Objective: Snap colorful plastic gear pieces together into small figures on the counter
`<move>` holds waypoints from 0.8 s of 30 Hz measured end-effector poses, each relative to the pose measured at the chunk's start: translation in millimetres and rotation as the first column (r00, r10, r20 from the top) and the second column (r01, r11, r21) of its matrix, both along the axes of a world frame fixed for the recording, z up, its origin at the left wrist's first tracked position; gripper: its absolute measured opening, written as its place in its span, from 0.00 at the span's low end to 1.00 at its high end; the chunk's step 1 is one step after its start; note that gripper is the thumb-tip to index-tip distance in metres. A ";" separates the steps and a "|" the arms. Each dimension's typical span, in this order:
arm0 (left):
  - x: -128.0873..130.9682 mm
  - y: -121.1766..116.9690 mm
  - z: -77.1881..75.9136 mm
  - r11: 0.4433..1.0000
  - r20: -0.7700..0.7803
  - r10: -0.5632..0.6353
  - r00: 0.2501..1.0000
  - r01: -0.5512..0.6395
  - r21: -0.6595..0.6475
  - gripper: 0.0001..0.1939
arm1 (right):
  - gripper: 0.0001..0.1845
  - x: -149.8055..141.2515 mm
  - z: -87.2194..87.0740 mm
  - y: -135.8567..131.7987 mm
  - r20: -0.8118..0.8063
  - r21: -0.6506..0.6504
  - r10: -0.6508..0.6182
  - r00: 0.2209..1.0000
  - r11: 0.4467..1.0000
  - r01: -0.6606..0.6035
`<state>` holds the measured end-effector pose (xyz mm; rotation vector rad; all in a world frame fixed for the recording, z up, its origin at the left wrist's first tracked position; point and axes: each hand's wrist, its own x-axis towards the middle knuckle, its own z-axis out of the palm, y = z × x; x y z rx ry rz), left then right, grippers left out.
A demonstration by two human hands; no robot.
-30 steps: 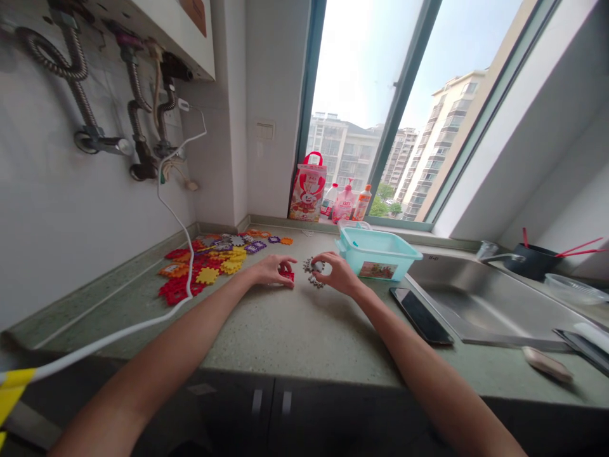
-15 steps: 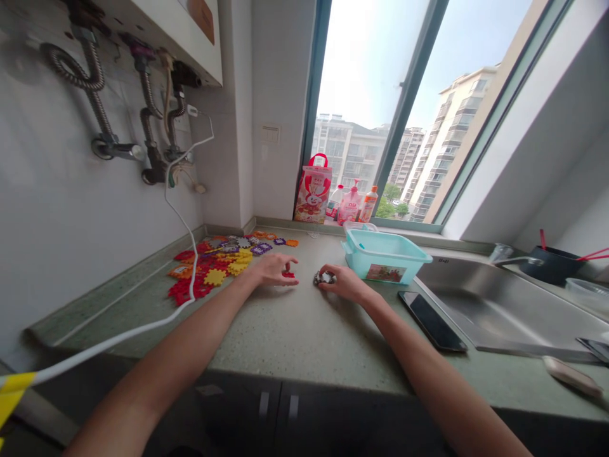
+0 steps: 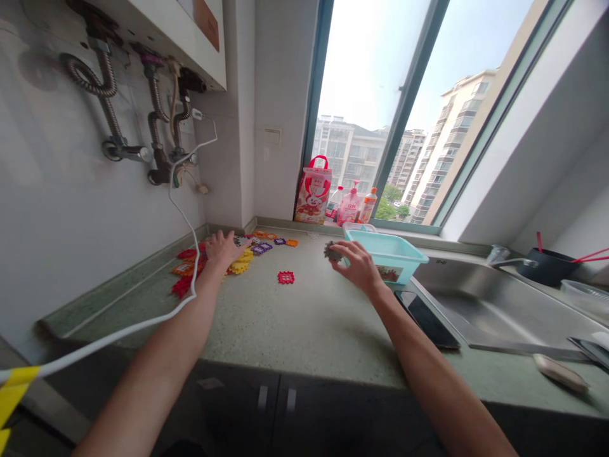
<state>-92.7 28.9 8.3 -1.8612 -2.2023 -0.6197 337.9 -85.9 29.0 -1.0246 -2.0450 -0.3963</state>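
Observation:
My left hand (image 3: 222,250) is over the pile of plastic interlocking pieces at the left of the counter, fingers spread. Red pieces (image 3: 183,287) lie beside its wrist and yellow pieces (image 3: 242,263) to its right. Between the thumb and fingers of my right hand (image 3: 356,263) is a grey toothed interlocking piece (image 3: 332,251), raised off the counter; whether it is one or a stack I cannot tell. A single red square piece (image 3: 286,277) lies flat between my hands. Just behind my right hand stands a turquoise plastic basket (image 3: 404,247).
A white cable (image 3: 143,325) runs across the counter and past my left forearm. A black phone (image 3: 428,320) lies by the steel sink (image 3: 471,298). Purple pieces (image 3: 261,248) lie right of the pile. Bottles (image 3: 349,206) and a pink bag (image 3: 314,193) stand on the windowsill.
My left hand has moved left from the red square piece to the pile. My right hand has lifted the grey piece off the counter, up toward the basket.

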 end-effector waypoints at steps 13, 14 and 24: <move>4.5 25.0 -18.3 0.981 -0.047 -0.178 0.983 0.173 -0.087 0.34 | 0.20 71.8 7.0 3.2 -0.216 0.068 -0.613 0.760 0.767 0.638; 4.4 24.0 -18.0 0.984 -0.049 -0.168 0.985 0.165 -0.064 0.33 | 0.20 66.5 7.3 2.7 -0.211 0.090 -0.594 0.777 0.779 0.620; 9.6 13.5 -9.2 0.992 -0.078 -0.121 0.990 0.119 -0.033 0.23 | 0.21 -49.1 49.0 -87.1 -0.131 0.456 0.178 0.975 0.884 -0.100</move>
